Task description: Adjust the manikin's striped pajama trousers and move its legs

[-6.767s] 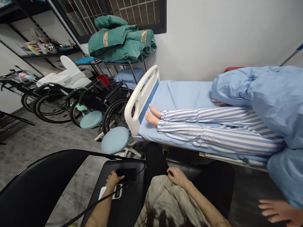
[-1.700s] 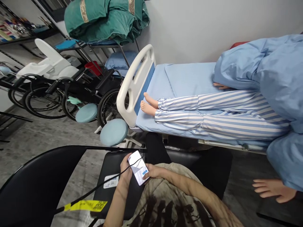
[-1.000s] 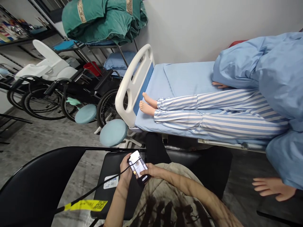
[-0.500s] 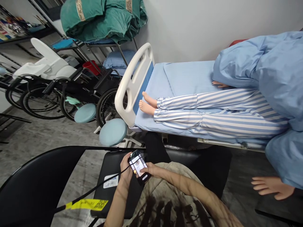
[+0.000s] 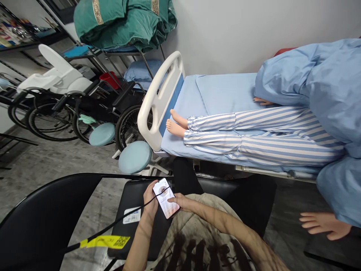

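A smartphone (image 5: 166, 205) with a bright, mostly white screen lies between my two hands above my lap. My left hand (image 5: 150, 198) grips its left edge, with the fingers partly hidden behind it. From the right, my right hand (image 5: 182, 202) holds the opposite edge, its thumb over the screen. A black cable (image 5: 113, 224) with a yellow tag (image 5: 105, 242) crosses in front of my left hand and the phone. Beside my left forearm, a white label (image 5: 132, 215) is stuck on the black chair seat (image 5: 126, 195).
Ahead stands a bed (image 5: 222, 90) with a white footboard (image 5: 146, 109); legs in striped trousers (image 5: 267, 145) lie on it. A figure's blue sleeve (image 5: 338, 188) and hand (image 5: 327, 224) are at right. Round stools (image 5: 134, 157) and wheelchairs (image 5: 98, 105) stand at left.
The phone screen has changed from a darker-edged picture to a mostly white page. My right thumb has shifted slightly on the screen; both hands stay on the phone.
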Tool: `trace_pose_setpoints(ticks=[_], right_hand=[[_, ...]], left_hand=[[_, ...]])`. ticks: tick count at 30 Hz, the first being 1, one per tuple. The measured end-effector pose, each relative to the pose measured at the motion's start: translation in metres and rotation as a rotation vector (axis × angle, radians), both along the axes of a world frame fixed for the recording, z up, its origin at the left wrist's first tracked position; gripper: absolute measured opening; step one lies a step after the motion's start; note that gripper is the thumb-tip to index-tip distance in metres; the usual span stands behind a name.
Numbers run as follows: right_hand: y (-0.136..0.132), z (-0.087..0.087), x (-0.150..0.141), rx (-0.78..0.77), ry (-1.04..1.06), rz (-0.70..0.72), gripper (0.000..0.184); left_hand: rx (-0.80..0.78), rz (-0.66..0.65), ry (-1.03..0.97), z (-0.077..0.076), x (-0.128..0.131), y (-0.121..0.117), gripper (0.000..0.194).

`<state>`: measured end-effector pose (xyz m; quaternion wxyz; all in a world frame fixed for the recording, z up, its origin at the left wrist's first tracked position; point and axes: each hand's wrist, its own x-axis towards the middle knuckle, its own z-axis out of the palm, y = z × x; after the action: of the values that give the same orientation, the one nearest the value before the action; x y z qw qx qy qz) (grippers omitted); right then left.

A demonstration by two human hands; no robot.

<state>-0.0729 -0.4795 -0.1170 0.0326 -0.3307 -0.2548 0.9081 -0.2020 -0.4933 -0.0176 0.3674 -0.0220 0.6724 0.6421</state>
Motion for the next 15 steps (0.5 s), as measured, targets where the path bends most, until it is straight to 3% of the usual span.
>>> trace_pose_setpoints(ticks=[8,15], right_hand=[[0.007,0.014,0.007,-0.020,0.039,-0.030,0.029],[0.007,0.002,0.002,-0.062,0.025,-0.004,0.029]], left_hand=[[0.052,-0.141,-0.096,0.005,-0.002,-0.002,0.045],[0.085,-0.125,-0.068,0.002,-0.003,-0.002,0.038]])
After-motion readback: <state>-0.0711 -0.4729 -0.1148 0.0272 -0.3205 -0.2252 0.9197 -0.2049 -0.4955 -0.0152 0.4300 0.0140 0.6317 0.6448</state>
